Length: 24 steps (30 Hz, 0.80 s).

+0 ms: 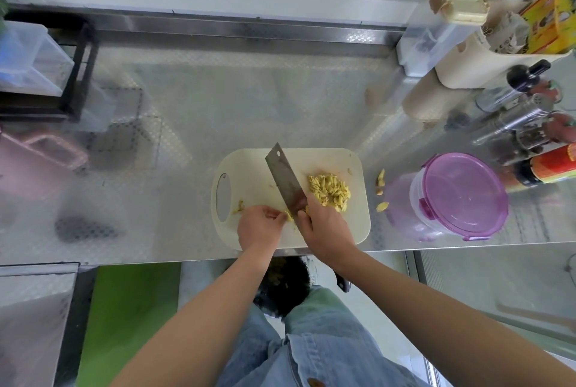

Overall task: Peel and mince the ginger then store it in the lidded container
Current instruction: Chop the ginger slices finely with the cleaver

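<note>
The cut ginger (330, 191) is lying in a yellow heap on the white cutting board (249, 174), toward 3 o'clock from the board's middle. A small ginger piece (289, 215) is sitting near the board's 6 o'clock edge, just beside the blade. The left hand (258, 224) is pinching this small ginger piece with curled fingers. The right hand (324, 224) is wrapping its fingers around the cleaver (283, 174), right where the handle meets the blade. The blade is pointing toward 11 o'clock and is lying between the left hand and the heap. The black end of the handle is sticking out under the right wrist. One tiny yellow bit (240, 206) is lying by the board's grip hole at 9 o'clock.

The board is sitting on the shiny metal table (218, 100), close to its near edge. A few ginger scraps (381, 176) are lying on the table just off the board at 3 o'clock. The lidded container (458, 196), clear with a purple lid on top, is standing farther out at 3 o'clock, past the scraps. Bottles and shakers (530, 124) are crowding the table at 2 o'clock. A cream holder (467, 65) is standing behind them at 1 o'clock. A black rack (78, 75) is standing far off at 10 o'clock. A green mat (131, 308) is lying on the floor at 7 o'clock, beside the person's blue jeans (311, 349).
</note>
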Motion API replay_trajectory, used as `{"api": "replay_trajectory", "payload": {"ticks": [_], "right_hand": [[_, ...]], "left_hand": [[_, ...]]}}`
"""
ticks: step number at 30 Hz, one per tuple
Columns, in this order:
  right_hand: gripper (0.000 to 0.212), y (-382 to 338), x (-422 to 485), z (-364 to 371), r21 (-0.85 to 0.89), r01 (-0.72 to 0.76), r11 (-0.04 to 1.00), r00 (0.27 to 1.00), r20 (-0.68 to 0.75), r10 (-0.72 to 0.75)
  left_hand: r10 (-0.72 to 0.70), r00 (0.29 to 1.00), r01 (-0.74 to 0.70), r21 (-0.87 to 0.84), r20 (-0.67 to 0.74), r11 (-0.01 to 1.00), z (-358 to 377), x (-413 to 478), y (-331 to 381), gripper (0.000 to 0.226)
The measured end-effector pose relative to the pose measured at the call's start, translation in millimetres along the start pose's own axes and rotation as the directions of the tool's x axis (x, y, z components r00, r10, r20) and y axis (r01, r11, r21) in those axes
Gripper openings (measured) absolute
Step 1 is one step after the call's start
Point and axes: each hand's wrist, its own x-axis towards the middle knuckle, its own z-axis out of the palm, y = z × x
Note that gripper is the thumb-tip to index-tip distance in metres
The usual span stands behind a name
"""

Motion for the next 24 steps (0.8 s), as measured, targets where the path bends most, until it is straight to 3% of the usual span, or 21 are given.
{"api": "replay_trajectory", "payload": {"ticks": [15,24], "right_hand": [[0.011,-2.2,-1.6,-1.6,-0.051,0.008,0.999,0.998,0.059,-0.005],[0.010,-2.9,-1.9,-3.9,-0.081,0.026,0.996,0.997,0.078,-0.020]], "left_hand": [[-0.045,0.999,0.045,-0.015,-0.026,0.999,0.8,-3.8,4.0,0.008],[-0.221,0.972,0.232,-0.208,0.074,0.950,5.9,-2.0,3.8,0.037]]}}
